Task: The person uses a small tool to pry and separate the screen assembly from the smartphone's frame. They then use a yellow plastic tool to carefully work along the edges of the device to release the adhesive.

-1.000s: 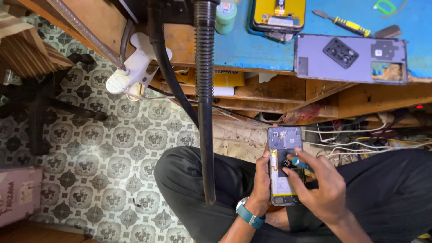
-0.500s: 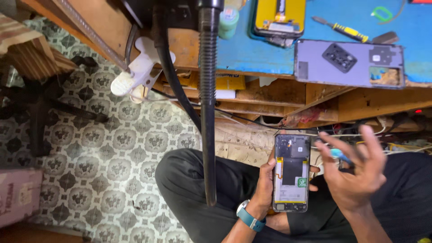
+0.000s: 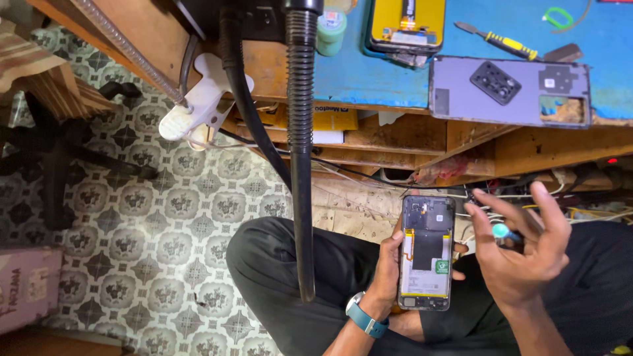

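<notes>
My left hand (image 3: 389, 267) grips an opened phone (image 3: 427, 252) by its edge, over my lap. The phone has no back cover, so its battery and circuit board show. My right hand (image 3: 521, 247) hovers just right of the phone with fingers spread, and a small tool with a light blue tip (image 3: 506, 231) rests between thumb and fingers. I wear a blue-strapped watch (image 3: 364, 318) on the left wrist. On the blue bench top lies the phone's grey back cover (image 3: 511, 91).
A black flexible hose (image 3: 301, 145) hangs down in front of me, beside a white clamp (image 3: 198, 105). The bench holds a yellow-framed phone part (image 3: 405, 25), a yellow-handled screwdriver (image 3: 504, 43) and a green-capped jar (image 3: 331, 29). Loose wires (image 3: 580, 211) lie under the bench. Patterned floor tiles (image 3: 151, 217) spread to the left.
My right hand has lifted off the phone and moved right with the blue-tipped tool, fingers spreading. The phone is now fully uncovered in my left hand.
</notes>
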